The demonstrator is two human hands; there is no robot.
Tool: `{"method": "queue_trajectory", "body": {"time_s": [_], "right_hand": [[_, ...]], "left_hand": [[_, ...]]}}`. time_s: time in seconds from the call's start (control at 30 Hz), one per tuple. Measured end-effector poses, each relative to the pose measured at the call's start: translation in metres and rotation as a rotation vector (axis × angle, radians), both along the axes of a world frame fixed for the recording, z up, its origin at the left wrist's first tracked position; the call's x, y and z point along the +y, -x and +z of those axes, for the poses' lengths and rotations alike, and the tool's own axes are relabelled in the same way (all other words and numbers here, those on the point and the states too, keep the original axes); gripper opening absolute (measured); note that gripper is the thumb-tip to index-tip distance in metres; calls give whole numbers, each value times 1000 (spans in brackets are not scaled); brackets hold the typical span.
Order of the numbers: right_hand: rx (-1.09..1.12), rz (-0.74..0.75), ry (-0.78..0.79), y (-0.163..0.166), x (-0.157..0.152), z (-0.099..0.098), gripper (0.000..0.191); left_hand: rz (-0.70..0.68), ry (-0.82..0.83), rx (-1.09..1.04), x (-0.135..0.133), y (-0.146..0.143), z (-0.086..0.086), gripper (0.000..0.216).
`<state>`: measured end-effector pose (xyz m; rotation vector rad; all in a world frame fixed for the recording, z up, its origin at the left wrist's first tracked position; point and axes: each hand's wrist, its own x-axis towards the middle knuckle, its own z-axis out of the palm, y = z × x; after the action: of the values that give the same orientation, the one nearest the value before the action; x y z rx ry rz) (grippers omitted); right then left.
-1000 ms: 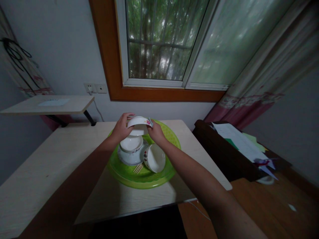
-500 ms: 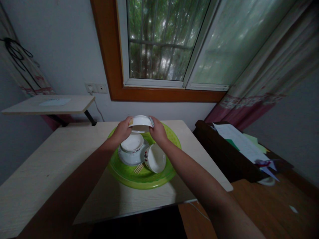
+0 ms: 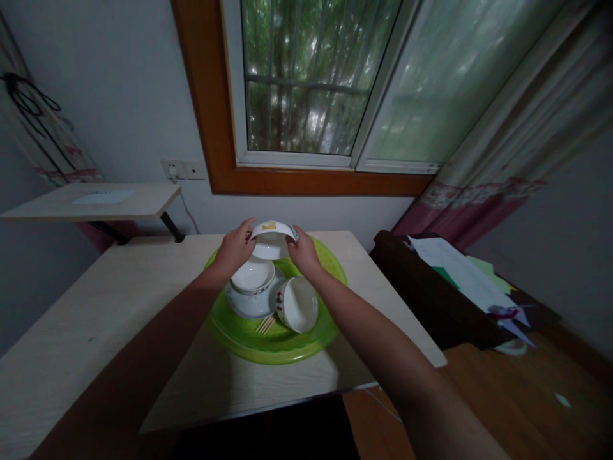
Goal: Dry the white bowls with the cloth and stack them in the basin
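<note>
Both my left hand (image 3: 237, 246) and my right hand (image 3: 302, 248) grip a white bowl (image 3: 272, 248) by its opposite sides. The bowl is tilted, its inside facing me, with a yellow mark on its far outer wall. It is over the back of a round green basin (image 3: 272, 356). In the basin, a small white bowl (image 3: 253, 276) rests on a white dish (image 3: 249, 308). To their right, a patterned bowl (image 3: 297, 305) lies tipped on its side. Several chopsticks (image 3: 266, 324) show between the dish and the tipped bowl, their far ends hidden.
The basin stands on a pale wooden table (image 3: 158, 281). A small raised shelf (image 3: 96, 203) with a paper is at the back left. Past the table's right edge is a dark piece of furniture (image 3: 421, 287) with papers (image 3: 469, 275) on it. A window is behind.
The held bowl has tilted so that more of its inside and far outer wall show. Both hands still hold it at nearly the same spot; the other dishes have not moved.
</note>
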<state>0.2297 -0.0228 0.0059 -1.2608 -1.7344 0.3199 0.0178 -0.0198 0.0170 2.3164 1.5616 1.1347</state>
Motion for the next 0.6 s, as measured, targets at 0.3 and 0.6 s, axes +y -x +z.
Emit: {"method": "queue_trajectory", "body": {"time_s": [0.3, 0.6], "right_hand": [[-20, 21, -5, 0, 1, -4, 47], [-342, -1, -33, 1, -16, 11, 66]], "left_hand": [[-74, 118, -85, 5, 3, -10, 22], [-12, 9, 155, -5, 2, -1, 42]]}}
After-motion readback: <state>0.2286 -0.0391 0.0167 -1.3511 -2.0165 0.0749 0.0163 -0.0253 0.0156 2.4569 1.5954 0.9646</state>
